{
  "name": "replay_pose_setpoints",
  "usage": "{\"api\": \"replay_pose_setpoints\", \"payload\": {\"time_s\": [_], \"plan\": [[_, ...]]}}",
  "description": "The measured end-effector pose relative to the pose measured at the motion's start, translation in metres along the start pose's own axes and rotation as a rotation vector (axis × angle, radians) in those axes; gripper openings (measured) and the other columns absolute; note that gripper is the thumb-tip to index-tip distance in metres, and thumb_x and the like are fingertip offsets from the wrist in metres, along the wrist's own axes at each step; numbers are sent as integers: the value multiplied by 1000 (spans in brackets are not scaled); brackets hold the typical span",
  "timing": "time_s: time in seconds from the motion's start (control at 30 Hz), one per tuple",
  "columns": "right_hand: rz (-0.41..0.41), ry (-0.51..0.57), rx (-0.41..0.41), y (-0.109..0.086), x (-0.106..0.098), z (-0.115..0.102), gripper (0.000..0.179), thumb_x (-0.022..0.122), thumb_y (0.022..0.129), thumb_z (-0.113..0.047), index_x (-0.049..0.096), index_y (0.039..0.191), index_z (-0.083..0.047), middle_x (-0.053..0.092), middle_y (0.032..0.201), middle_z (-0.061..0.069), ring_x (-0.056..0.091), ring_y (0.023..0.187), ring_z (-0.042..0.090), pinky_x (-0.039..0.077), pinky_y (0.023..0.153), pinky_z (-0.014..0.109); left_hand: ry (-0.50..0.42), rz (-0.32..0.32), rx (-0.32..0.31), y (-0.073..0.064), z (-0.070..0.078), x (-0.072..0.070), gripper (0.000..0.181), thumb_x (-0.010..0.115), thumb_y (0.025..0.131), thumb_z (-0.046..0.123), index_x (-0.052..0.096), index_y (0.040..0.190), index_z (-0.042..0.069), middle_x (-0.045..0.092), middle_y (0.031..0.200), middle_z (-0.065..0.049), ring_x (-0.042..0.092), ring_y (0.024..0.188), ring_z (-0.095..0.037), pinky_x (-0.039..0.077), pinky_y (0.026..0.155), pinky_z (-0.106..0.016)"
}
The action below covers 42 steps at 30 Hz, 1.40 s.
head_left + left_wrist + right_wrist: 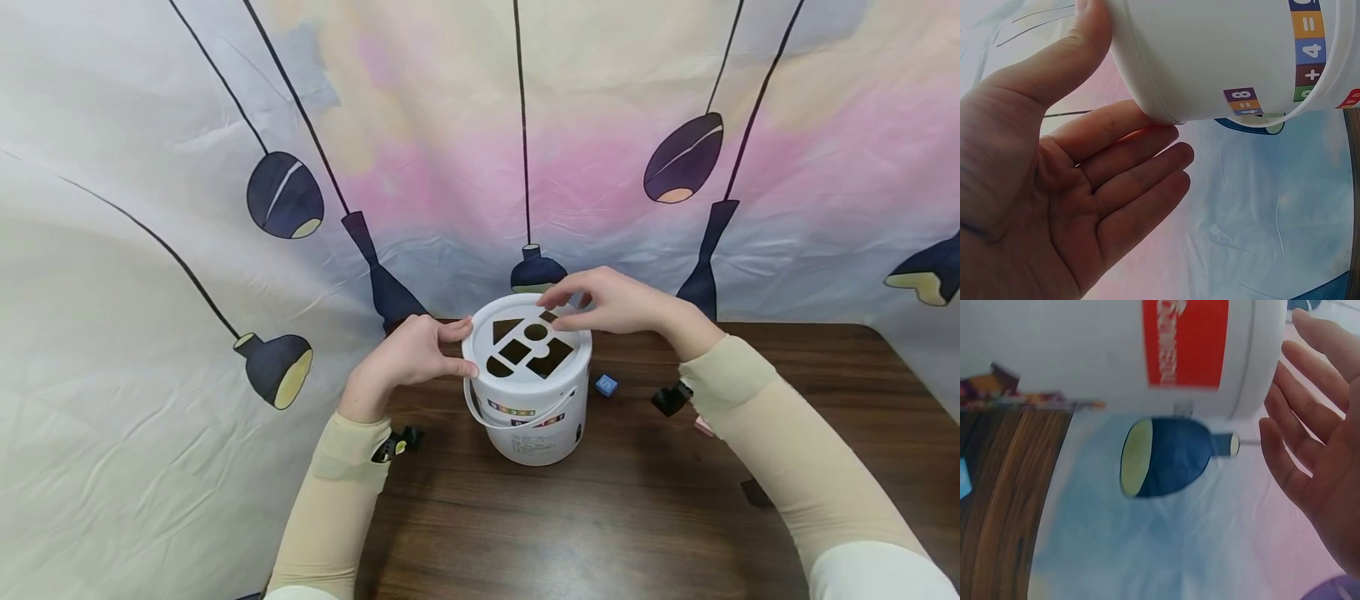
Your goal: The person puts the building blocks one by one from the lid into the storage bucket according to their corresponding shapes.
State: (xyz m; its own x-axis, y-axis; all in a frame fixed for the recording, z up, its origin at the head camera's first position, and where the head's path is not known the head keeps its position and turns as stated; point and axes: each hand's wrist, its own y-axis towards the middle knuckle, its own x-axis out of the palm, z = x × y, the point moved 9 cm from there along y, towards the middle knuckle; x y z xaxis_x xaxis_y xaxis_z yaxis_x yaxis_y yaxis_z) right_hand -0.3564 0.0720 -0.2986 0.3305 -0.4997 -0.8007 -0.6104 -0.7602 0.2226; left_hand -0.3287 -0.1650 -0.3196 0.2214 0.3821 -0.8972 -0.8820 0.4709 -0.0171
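Note:
A white bucket (pixel 536 433) with a thin handle stands upright on the table. Its white lid (pixel 487 333) has several cut-out holes of different shapes, among them a triangle, a circle and a square. My left hand (pixel 416 354) is at the lid's left rim, thumb and fingertips spread along the edge. In the left wrist view its fingers (pixel 1141 172) are nearly straight beside the lid. Over the lid's far right part hovers my right hand (pixel 618 304), fingers loosely bent, with nothing visible between them.
A small blue block (pixel 607 385) with a digit on it lies right of the bucket on the dark wooden table (pixel 585 533). Beside the right sleeve a pinkish block (pixel 703 426) is partly hidden. A cloth printed with lamps (pixel 450 200) hangs behind the table.

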Motion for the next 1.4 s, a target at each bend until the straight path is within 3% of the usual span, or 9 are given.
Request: {"api": "replay_pose_setpoints", "payload": {"time_s": [0.23, 0.47, 0.97, 1.2, 1.4], "plan": [[100, 6, 113, -32, -14, 41, 41, 79, 101, -30, 74, 138, -15, 73, 132, 0, 67, 123, 22, 58, 96, 49, -4, -3, -5, 1, -2, 2, 81, 92, 84, 47, 57, 151, 15, 56, 154, 2, 48, 147, -29, 49, 112, -46], [100, 31, 229, -62, -5, 81, 42, 77, 102, -33, 72, 139, -13, 74, 131, 5, 68, 121, 25, 58, 97, 50, -13, -1, 1, 2, -5, 3, 80, 92, 84, 45, 58, 150, 16, 57, 153, 2, 50, 145, -27, 50, 111, -43], [48, 167, 347, -95, 61, 146, 45, 79, 101, -26, 71, 139, -4, 74, 128, 12, 69, 116, 28, 57, 98, 48, -12, -5, 14, 2, -3, 2, 81, 92, 85, 44, 57, 151, 14, 56, 154, 0, 50, 145, -28, 49, 111, -44], [7, 261, 363, -101, 97, 165, 49, 80, 99, -22, 68, 140, 2, 73, 130, 16, 69, 115, 30, 57, 95, 42, -22, -1, 5, 0, -2, 1, 79, 93, 85, 42, 58, 151, 15, 57, 153, 1, 49, 146, -28, 49, 112, -44], [15, 262, 387, -101, 115, 176, 48, 83, 96, -17, 69, 139, 0, 70, 133, 18, 69, 116, 34, 57, 95, 46, -42, -2, 11, 0, -2, 2, 79, 93, 85, 41, 58, 151, 14, 57, 154, -1, 49, 146, -28, 48, 112, -45]]}}
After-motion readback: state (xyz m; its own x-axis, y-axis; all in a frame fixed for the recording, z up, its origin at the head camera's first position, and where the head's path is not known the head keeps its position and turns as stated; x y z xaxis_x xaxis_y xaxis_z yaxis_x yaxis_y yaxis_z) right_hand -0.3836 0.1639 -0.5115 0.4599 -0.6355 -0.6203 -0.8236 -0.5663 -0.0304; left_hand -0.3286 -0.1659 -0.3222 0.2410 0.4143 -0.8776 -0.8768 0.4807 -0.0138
